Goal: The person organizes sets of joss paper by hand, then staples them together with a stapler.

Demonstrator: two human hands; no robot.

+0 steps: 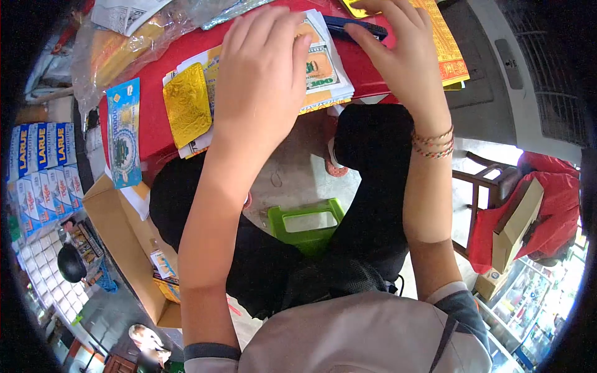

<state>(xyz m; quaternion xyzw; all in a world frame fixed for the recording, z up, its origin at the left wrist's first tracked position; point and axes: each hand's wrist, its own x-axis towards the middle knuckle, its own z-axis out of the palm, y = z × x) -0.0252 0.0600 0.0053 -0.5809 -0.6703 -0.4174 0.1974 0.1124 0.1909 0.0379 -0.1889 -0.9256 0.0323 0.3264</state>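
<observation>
My left hand [264,65] lies over a stack of printed paper notes, fingers stretched out and close together. The top note [320,62] carries a 100-dollar print, and its left part is hidden beneath the hand. Beside the wrist, a sheet of gold foil paper [188,104] rests on other papers. My right hand [404,59] hovers around a dark blue stapler [357,28], with thumb and fingers apart. Its thumb tip is at the stapler's side; whether it touches cannot be told. The fingertips are near a yellow paper at the top edge.
A red table [152,127] bears a blue printed note [124,133], plastic-wrapped packs [124,50] and yellow printed sheets [444,43]. Below stand an open cardboard box [118,230] and a green plastic stool [305,233]. To the right is a chair [491,180] with red cloth.
</observation>
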